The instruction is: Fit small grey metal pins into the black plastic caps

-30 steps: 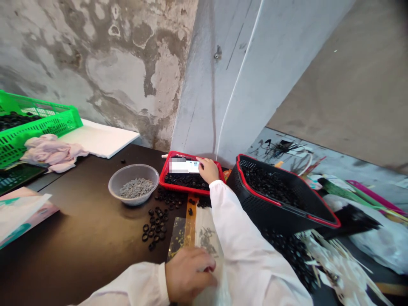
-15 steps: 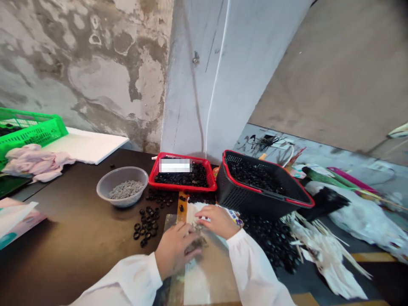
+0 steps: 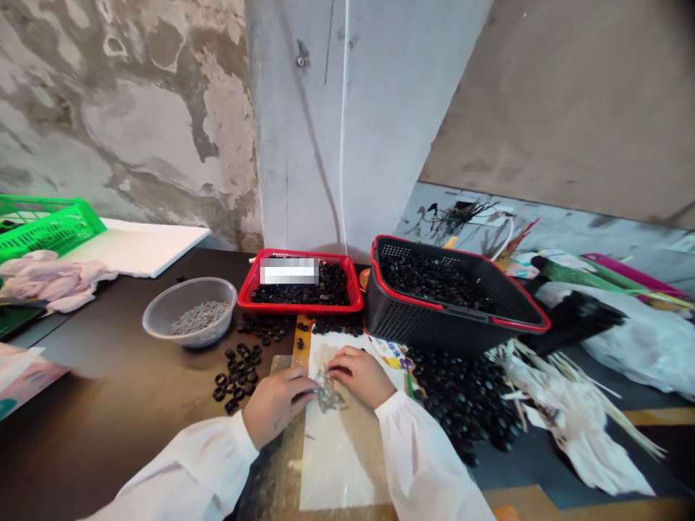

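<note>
Our left hand (image 3: 279, 405) and right hand (image 3: 361, 376) sit low on a white paper sheet (image 3: 339, 463), with a small heap of grey pieces (image 3: 328, 392) lying between them on the sheet. The pieces are too small for us to identify, though they resemble the grey pieces (image 3: 200, 317) in the translucent bowl (image 3: 163, 325) further left. The heap is longer than it is wide, with its long axis running from the far left toward the near right.

Our left hand comes in from the left, half curled, with its fingertips just beside the heap's middle. Our right hand comes in from the right, fingers bent downward, just beside the heap's far end. Neither hand is spread wide, and we cannot tell whether either has hold of any pieces.

Black rings (image 3: 236, 376) lie loose on the dark surface (image 3: 108, 376) left of the sheet. Toward the far edge of the surface stands a red tray (image 3: 298, 253) of black pieces, and beside it a black basket with a red rim (image 3: 434, 325), also holding black pieces. A heap of black rings (image 3: 461, 398) lies right of the sheet.
</note>
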`<action>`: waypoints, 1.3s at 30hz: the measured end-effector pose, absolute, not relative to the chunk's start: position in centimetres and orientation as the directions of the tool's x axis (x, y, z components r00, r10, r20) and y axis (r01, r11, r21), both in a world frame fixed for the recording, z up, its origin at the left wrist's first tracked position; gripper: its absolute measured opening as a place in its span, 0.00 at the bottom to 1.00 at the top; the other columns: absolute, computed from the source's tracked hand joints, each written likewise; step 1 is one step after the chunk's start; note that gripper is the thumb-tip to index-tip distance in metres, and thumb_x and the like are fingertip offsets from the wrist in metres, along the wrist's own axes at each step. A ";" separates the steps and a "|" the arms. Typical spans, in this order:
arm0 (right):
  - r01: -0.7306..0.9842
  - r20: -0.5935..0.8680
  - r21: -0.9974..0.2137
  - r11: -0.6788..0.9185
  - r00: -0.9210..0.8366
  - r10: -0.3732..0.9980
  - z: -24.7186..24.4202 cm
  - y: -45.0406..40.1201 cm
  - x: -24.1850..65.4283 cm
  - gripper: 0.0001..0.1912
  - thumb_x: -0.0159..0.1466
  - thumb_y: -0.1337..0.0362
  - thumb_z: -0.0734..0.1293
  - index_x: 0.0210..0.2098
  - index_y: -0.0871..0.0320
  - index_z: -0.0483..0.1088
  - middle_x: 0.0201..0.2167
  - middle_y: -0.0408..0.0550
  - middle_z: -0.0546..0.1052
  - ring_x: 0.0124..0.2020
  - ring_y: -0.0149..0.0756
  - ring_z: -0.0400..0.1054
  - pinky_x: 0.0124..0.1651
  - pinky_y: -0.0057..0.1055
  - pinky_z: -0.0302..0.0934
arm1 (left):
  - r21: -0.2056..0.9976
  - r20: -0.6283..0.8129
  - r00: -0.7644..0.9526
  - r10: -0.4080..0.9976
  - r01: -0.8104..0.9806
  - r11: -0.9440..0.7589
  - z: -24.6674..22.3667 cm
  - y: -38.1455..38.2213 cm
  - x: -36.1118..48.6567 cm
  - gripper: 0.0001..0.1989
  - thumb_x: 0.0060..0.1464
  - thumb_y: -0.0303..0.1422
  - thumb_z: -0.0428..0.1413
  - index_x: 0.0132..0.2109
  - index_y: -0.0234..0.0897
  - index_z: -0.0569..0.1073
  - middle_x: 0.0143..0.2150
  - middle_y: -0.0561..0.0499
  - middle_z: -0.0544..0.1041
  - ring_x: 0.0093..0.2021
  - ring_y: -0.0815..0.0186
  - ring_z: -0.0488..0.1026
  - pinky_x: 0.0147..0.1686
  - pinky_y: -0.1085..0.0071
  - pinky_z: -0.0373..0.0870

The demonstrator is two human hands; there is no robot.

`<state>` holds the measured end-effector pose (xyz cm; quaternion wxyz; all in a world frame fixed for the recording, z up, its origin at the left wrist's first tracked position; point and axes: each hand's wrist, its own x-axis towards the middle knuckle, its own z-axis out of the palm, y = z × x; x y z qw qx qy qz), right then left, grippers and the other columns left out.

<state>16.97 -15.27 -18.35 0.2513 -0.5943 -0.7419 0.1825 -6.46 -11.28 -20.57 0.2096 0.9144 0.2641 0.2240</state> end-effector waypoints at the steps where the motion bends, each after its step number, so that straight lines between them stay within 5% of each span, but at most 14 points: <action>1: 0.794 0.157 -0.564 0.225 -0.164 0.974 -18.4 -15.3 16.9 0.08 0.62 0.67 0.72 0.41 0.51 0.81 0.40 0.47 0.81 0.42 0.37 0.75 0.49 0.32 0.67 | 0.506 0.297 0.761 0.577 0.387 -0.771 -20.6 -11.3 -6.5 0.10 0.65 0.36 0.54 0.46 0.43 0.80 0.41 0.51 0.79 0.39 0.67 0.78 0.40 0.74 0.72; 13: 0.755 0.169 -0.628 0.188 -0.104 0.980 -18.3 -15.4 16.7 0.06 0.58 0.70 0.76 0.35 0.56 0.79 0.35 0.44 0.79 0.36 0.34 0.73 0.42 0.29 0.65 | 0.623 0.266 0.756 0.598 0.339 -0.705 -21.5 -10.3 -7.0 0.13 0.58 0.40 0.62 0.48 0.41 0.77 0.35 0.52 0.78 0.29 0.69 0.73 0.33 0.74 0.69; 19: 0.709 0.189 -0.686 0.165 -0.047 0.981 -18.4 -15.2 16.6 0.07 0.57 0.74 0.75 0.34 0.56 0.79 0.35 0.45 0.80 0.37 0.36 0.74 0.43 0.30 0.65 | 0.700 0.268 0.782 0.562 0.242 -0.672 -21.0 -9.6 -7.3 0.12 0.62 0.40 0.57 0.46 0.39 0.79 0.35 0.50 0.80 0.33 0.67 0.76 0.37 0.74 0.70; 31: 0.584 0.189 -0.797 0.156 -0.005 0.982 -18.9 -15.0 16.5 0.15 0.59 0.75 0.68 0.43 0.55 0.79 0.37 0.47 0.83 0.38 0.38 0.77 0.47 0.34 0.70 | 0.508 0.325 0.789 0.521 0.319 -0.800 -20.7 -9.9 -7.2 0.14 0.61 0.36 0.59 0.53 0.41 0.72 0.37 0.51 0.75 0.35 0.66 0.73 0.37 0.71 0.69; 39: 0.624 0.371 -0.738 0.259 0.053 0.927 -18.4 -15.1 16.7 0.14 0.63 0.72 0.66 0.46 0.54 0.77 0.43 0.48 0.82 0.42 0.36 0.76 0.47 0.33 0.70 | 0.490 0.294 0.812 0.505 0.325 -0.809 -19.9 -10.3 -7.5 0.07 0.63 0.38 0.57 0.41 0.41 0.76 0.41 0.50 0.76 0.41 0.65 0.74 0.41 0.71 0.68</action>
